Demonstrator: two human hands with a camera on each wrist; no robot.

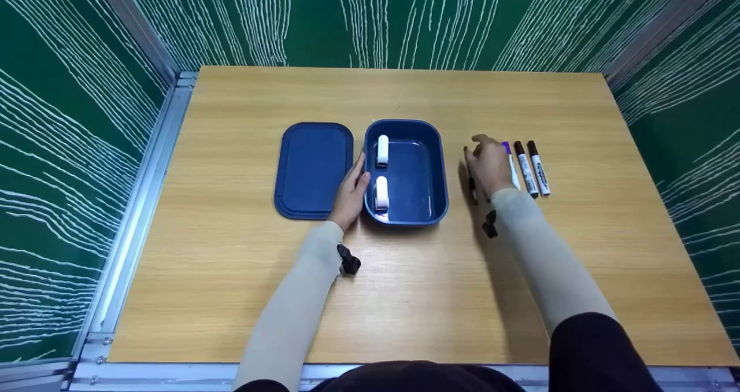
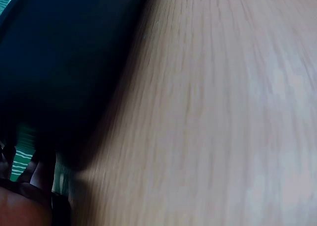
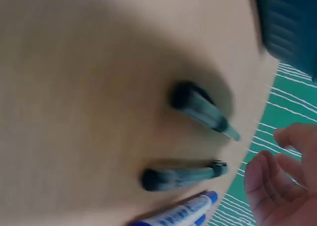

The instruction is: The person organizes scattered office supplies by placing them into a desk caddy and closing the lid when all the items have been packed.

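Note:
A deep blue box (image 1: 406, 223) stands in the middle of the table, with two white oblong objects, one (image 1: 383, 151) behind the other (image 1: 381, 193), along its left side. My left hand (image 1: 348, 198) rests against the box's left wall, its fingers extended. To the right, my right hand (image 1: 490, 163) hovers over the left end of a row of markers, bent fingers holding nothing. In the right wrist view, a dark-ended marker (image 3: 200, 109) and a second one (image 3: 183, 176) lie apart from the hand. Beside them is a blue-capped marker (image 3: 181, 212).
A flat blue lid (image 1: 314, 169) lies left of the box. Right of my right hand are a purple-capped marker (image 1: 513, 165) and two dark-capped markers, one (image 1: 525, 169) beside the other (image 1: 539, 169). Green walls with white streaks enclose the wooden table (image 1: 404, 299).

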